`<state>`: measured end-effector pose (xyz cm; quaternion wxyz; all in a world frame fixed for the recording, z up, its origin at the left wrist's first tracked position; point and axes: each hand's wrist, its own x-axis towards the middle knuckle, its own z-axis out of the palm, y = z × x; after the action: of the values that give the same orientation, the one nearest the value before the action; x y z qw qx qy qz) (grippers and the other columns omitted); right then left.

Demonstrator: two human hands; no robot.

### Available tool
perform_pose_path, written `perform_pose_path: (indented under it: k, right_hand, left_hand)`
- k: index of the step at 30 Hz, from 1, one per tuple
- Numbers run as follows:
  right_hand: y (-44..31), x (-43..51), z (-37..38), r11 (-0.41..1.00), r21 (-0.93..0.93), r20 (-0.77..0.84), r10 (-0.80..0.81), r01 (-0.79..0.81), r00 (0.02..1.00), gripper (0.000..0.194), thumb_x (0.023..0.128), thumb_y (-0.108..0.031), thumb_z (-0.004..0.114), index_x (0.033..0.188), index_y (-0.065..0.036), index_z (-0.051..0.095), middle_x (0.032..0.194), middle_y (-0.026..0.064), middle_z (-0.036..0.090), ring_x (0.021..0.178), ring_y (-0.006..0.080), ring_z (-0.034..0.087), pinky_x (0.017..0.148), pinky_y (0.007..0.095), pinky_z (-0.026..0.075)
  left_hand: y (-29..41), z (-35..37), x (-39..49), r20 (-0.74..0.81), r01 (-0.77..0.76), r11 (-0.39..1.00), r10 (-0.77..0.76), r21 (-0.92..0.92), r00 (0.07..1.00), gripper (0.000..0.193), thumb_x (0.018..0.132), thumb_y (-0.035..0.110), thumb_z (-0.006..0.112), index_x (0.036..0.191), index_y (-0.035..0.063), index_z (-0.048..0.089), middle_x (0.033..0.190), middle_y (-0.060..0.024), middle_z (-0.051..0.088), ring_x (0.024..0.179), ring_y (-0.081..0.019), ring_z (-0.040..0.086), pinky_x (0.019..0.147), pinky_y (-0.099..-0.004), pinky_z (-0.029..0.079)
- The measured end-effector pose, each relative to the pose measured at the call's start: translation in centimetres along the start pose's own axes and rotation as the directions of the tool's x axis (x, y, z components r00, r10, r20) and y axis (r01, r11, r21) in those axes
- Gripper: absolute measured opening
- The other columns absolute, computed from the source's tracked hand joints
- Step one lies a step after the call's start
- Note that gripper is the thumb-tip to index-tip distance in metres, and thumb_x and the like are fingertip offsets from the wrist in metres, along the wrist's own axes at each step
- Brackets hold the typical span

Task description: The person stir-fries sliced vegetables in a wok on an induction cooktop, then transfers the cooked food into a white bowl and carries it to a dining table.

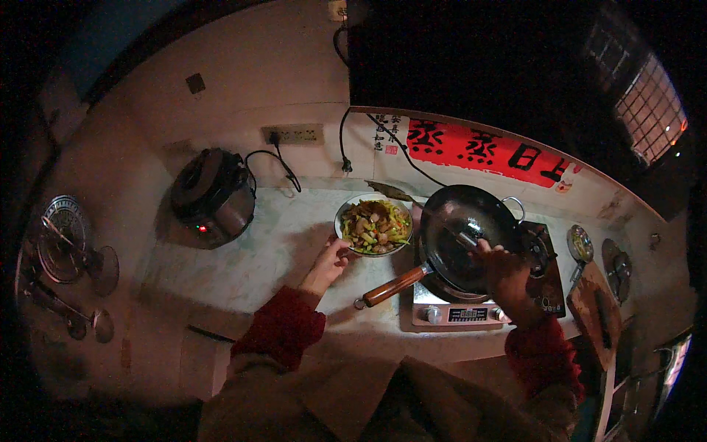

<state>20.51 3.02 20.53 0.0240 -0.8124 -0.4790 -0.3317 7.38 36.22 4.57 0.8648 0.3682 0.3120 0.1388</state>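
Observation:
My left hand (328,262) grips the lower left rim of a pale plate (338,220), with the thumb over the edge. The plate is piled with a cooked dish (375,226) of green vegetable pieces and brownish chunks. In my right hand (494,254) is the handle of a metal wok spatula (464,236). Its shaft slants across the wok, and its dark blade reaches beyond the plate's far rim. Beneath my right hand sits a dark wok (453,254), its inside shiny with no food visible. The wok's wooden handle (395,287) points toward my left.
The wok stands on a lit-display induction cooker (458,315), beside a dark cooktop (552,282). A rice cooker (212,199) with a red light is at left, wired to a wall socket (293,134). A ladle (580,246) and wooden cutting board (594,315) are at right.

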Motion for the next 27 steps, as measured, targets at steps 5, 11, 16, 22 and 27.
perform_pose_path:
  k: [5, 11, 16, 22, 27]
  right_hand:
    - [-3.3, -3.4, 1.0, 0.993, 0.108, -0.090, -0.041, 0.051, 0.995, 0.040, 0.071, -0.010, 0.055, 0.111, -0.008, 0.049, 0.069, 0.0037, 0.048, 0.053, 0.0178, 0.048, 0.041, 0.0303, 0.039]
    - [-3.4, -6.6, 0.1, 0.995, 0.079, -0.044, -0.059, 0.062, 0.997, 0.045, 0.074, -0.009, 0.054, 0.118, -0.006, 0.044, 0.076, 0.0056, 0.051, 0.059, 0.0195, 0.052, 0.044, 0.0278, 0.042]
    - [-2.1, -8.2, -3.0, 0.974, 0.206, -0.121, 0.116, -0.089, 0.986, 0.031, 0.073, -0.008, 0.060, 0.103, -0.005, 0.056, 0.081, 0.0069, 0.058, 0.055, 0.0164, 0.053, 0.045, 0.0257, 0.043]
    - [3.1, -8.5, -3.3, 0.632, 0.431, 0.172, 0.643, -0.644, 0.746, 0.026, 0.073, -0.018, 0.064, 0.094, -0.004, 0.059, 0.086, 0.0085, 0.061, 0.064, 0.0162, 0.058, 0.055, 0.0288, 0.047]
    - [15.2, -9.8, 1.6, 0.867, 0.363, 0.104, 0.325, -0.340, 0.940, 0.024, 0.071, -0.021, 0.063, 0.086, -0.003, 0.058, 0.078, 0.0062, 0.060, 0.068, 0.0186, 0.058, 0.058, 0.0316, 0.046]
  left_hand:
    - [1.0, -0.2, -1.0, 0.081, 0.028, 0.999, -0.030, 0.016, 0.996, 0.027, 0.067, 0.007, 0.059, 0.089, 0.0187, 0.050, 0.083, 0.0064, 0.054, 0.072, -0.0087, 0.055, 0.047, -0.0171, 0.031]
    - [0.9, 1.2, -1.5, 0.110, 0.036, 0.998, -0.032, -0.043, 0.993, 0.024, 0.067, 0.010, 0.061, 0.089, 0.0162, 0.052, 0.083, 0.0042, 0.055, 0.070, -0.0098, 0.055, 0.044, -0.0152, 0.031]
    - [0.2, 2.7, -0.9, 0.011, 0.086, 0.994, -0.085, -0.073, 0.996, 0.022, 0.066, 0.008, 0.062, 0.084, 0.0165, 0.054, 0.082, 0.0040, 0.055, 0.072, -0.0092, 0.055, 0.044, -0.0150, 0.032]
    - [-0.3, 4.0, 1.3, 0.053, 0.031, 0.998, -0.028, -0.059, 0.998, 0.029, 0.066, 0.010, 0.063, 0.092, 0.0175, 0.054, 0.084, 0.0046, 0.055, 0.072, -0.0084, 0.052, 0.047, -0.0154, 0.033]
    - [-1.3, 5.5, 3.2, 0.061, 0.092, 0.993, -0.088, -0.080, 0.994, 0.030, 0.068, 0.009, 0.060, 0.096, 0.0170, 0.052, 0.086, 0.0032, 0.055, 0.071, -0.0101, 0.054, 0.045, -0.0156, 0.034]
